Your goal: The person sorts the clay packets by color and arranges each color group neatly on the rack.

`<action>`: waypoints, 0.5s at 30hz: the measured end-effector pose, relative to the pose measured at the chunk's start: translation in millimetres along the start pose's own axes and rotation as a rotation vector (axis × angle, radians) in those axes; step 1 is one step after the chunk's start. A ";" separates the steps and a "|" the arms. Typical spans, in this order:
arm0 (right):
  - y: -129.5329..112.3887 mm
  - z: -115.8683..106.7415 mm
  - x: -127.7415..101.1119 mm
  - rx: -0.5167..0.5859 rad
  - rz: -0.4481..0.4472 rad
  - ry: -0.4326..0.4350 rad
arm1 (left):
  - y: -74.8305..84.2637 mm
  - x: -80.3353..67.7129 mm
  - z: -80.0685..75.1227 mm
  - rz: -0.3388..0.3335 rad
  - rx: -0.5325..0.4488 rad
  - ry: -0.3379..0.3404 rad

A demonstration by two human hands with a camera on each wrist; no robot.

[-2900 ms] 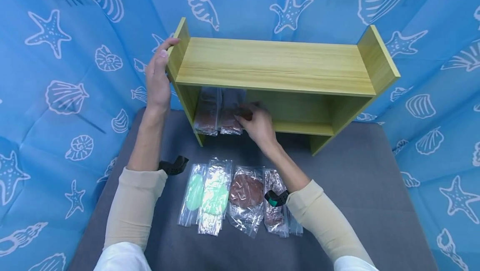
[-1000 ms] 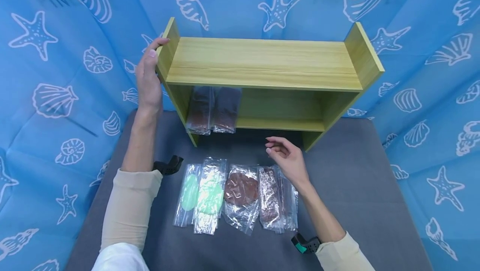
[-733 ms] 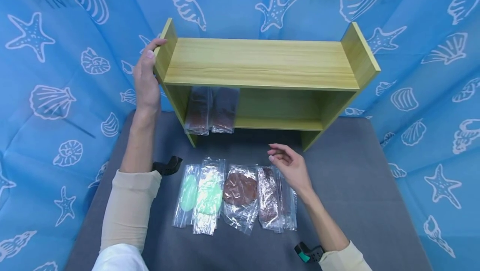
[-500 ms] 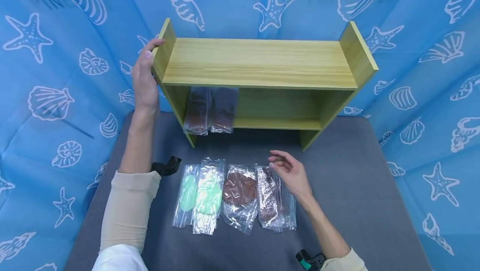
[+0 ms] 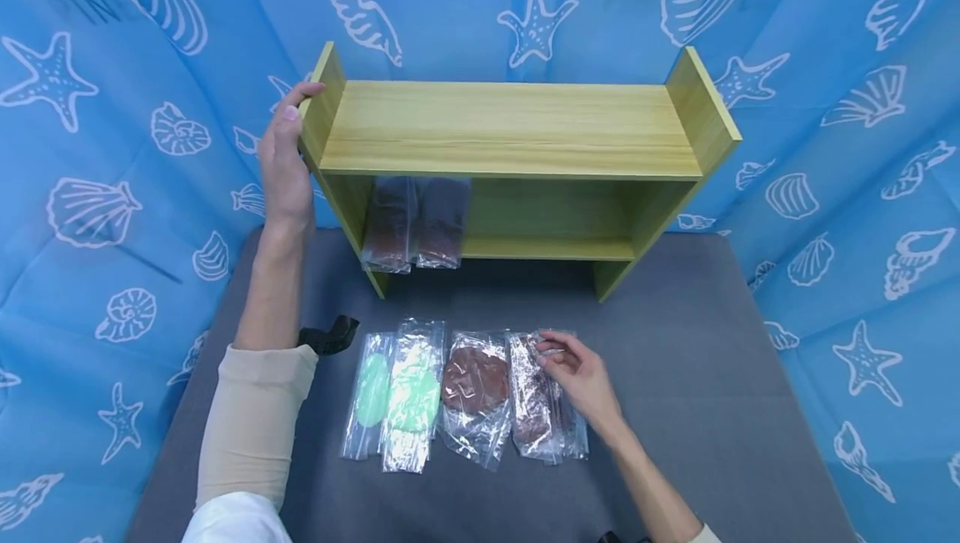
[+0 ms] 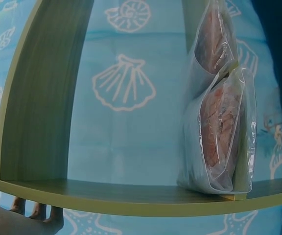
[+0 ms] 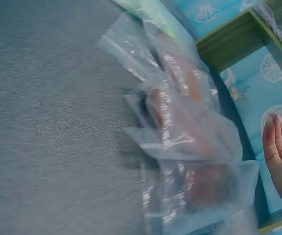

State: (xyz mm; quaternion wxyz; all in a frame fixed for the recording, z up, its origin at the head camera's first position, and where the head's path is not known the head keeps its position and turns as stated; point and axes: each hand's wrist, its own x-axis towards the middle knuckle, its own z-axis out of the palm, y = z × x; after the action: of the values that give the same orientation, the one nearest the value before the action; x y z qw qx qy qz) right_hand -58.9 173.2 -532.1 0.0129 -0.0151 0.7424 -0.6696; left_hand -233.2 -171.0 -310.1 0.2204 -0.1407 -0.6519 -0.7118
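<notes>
Inspection of the work surface found a row of clear plastic pouches lying flat on the grey felt-like table mat (image 5: 712, 376), in front of a light green wooden two-tier shelf (image 5: 517, 126).

The right hand (image 5: 577, 376) rested over the rightmost clear plastic pouch of dark reddish-brown pieces (image 5: 534, 397), fingers lightly curled with the tips touching the upper part of the film; whether a pinch had closed on it could not be told. To its left lay a clear pouch with a round brown disc (image 5: 474, 384) and two clear pouches of pale green pieces (image 5: 401, 393).

The left hand (image 5: 285, 159) held the shelf's left upright panel, fingers hooked over its top edge, thumb along the outer face.

Two more clear pouches of brown contents (image 5: 416, 226) stood upright on the lower shelf, hard against the left wall.

Assessment: the rightmost pouch appeared light, its film thin, limp, crinkled and likely slippery. The contents looked brittle and could crack if squeezed. Hold would best be taken at the flat sealed strip along the top edge, clear of the contents. Neighbouring pouches overlapped at the edges and might drag along.
</notes>
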 end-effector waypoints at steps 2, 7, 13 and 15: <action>2.3 -0.5 -4.5 -0.008 0.012 0.002 | 6.2 -3.0 2.7 0.001 0.003 0.000; 8.7 -3.7 -15.0 -0.020 0.020 -0.002 | 15.0 -6.8 6.8 -0.001 0.003 0.009; 17.3 -5.4 -27.3 -0.061 0.059 0.023 | 11.3 -5.4 5.6 -0.002 0.016 0.005; 18.6 -5.5 -31.4 -0.078 0.070 0.034 | 6.0 -3.2 3.5 -0.003 0.022 0.004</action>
State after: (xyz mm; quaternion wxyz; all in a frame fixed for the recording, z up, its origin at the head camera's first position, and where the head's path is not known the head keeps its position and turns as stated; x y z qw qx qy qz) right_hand -27.9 181.8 -550.0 0.0230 0.0217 0.7682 -0.6394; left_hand -227.8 -167.5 -306.0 0.2221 -0.1358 -0.6594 -0.7053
